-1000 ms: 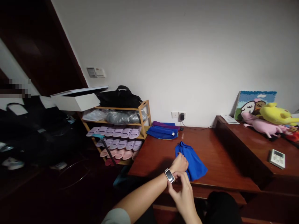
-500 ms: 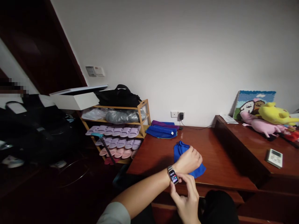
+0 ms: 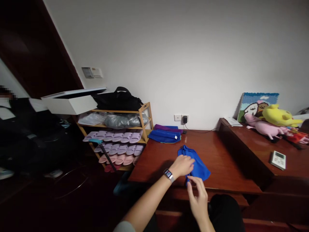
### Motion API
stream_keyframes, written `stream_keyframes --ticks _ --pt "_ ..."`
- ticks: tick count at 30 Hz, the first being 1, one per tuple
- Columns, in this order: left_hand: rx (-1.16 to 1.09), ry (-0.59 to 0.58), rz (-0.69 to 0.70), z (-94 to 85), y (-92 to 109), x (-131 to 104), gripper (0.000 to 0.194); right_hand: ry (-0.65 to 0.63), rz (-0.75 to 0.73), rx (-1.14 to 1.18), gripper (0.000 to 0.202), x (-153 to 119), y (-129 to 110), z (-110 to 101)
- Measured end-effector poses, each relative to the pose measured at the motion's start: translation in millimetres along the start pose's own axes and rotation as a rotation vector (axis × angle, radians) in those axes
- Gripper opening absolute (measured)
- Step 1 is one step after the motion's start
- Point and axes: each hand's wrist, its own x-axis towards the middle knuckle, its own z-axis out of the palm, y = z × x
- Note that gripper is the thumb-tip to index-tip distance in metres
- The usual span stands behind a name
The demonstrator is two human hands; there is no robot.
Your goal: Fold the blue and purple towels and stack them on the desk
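Observation:
A blue cloth (image 3: 199, 166) lies crumpled on the reddish-brown table (image 3: 154, 164), close to its front edge. My left hand (image 3: 182, 166), with a smartwatch (image 3: 168, 175) on its wrist, is over the cloth's left part; its fingers are curled and what is under them is hidden. My right hand (image 3: 198, 196) is at the table's front edge, just below the cloth, with thumb and index finger apart near a small blue end of it.
Folded blue and purple cloths (image 3: 165, 134) lie at the table's back left. A shoe rack (image 3: 145, 127) with slippers stands to the left. On the raised right surface are plush toys (image 3: 277, 116) and a white remote (image 3: 278, 160).
My right hand has come away from the watch. My left forearm has turned and its hand has moved left and lower over the blue cloth. The view has shifted slightly.

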Motion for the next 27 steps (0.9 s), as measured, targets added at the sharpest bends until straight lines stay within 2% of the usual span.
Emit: stream_keyframes --ticks 3,6,9,12,16,20,24,27 --pt "-0.052 0.015 -0.167 36.8 -22.8 -30.6 0.033 -0.073 0.111 -0.170 0.030 -11.7 64.8 -2.9" --pt "-0.090 0.028 -0.238 78.7 -21.5 -61.5 0.037 -0.166 0.139 -0.278 0.044 -27.9 112.7 4.5" --pt "-0.152 0.100 -0.282 115.6 -8.6 -79.3 0.039 -0.138 0.147 -0.328 0.049 -38.8 131.6 16.7" --pt "-0.151 0.194 -0.332 135.1 -1.0 -83.3 0.041 -0.106 0.167 -0.303 0.047 -38.0 133.6 21.7" --pt "-0.021 0.252 -0.356 136.1 -5.6 -80.4 0.039 -0.083 0.203 -0.213 0.048 -22.7 139.7 7.4" --pt "0.065 0.261 -0.348 126.2 -21.6 -82.3 0.025 0.039 0.234 -0.203 0.052 5.2 154.7 -27.9" --pt "0.059 0.291 -0.369 107.0 -51.9 -96.6 0.033 0.152 0.224 -0.210 0.050 45.4 160.9 -70.8" --pt "0.075 0.420 -0.454 81.7 -79.2 -111.1 0.029 0.154 0.206 -0.260 0.046 76.1 154.5 -91.6"
